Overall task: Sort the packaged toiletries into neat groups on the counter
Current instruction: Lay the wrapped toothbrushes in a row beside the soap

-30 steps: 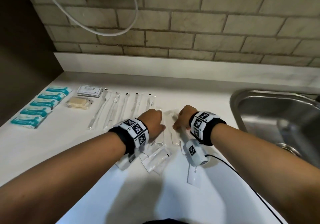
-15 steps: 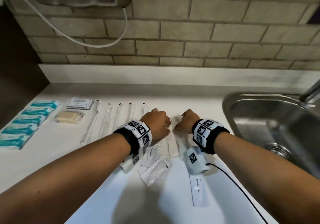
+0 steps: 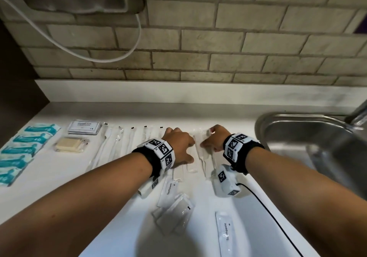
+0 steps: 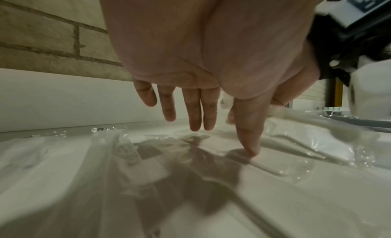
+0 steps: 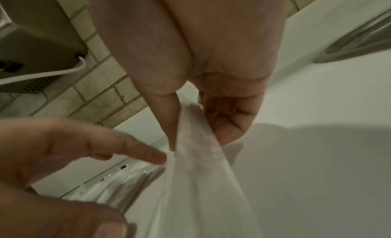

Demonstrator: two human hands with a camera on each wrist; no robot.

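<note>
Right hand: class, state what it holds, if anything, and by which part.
The right hand pinches a clear plastic packet by its upper end, between thumb and fingers. What the packet contains cannot be told.

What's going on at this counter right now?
A person is sorting packaged toiletries on a white counter beside a steel sink. The right hand pinches a clear plastic packet in the middle of the counter, while the left hand rests on neighbouring clear packets with straight fingers. To the left, teal packets sit in a column and long wrapped items lie side by side. Toothpaste sachets and small white packets nearer the person are still loose.
</note>
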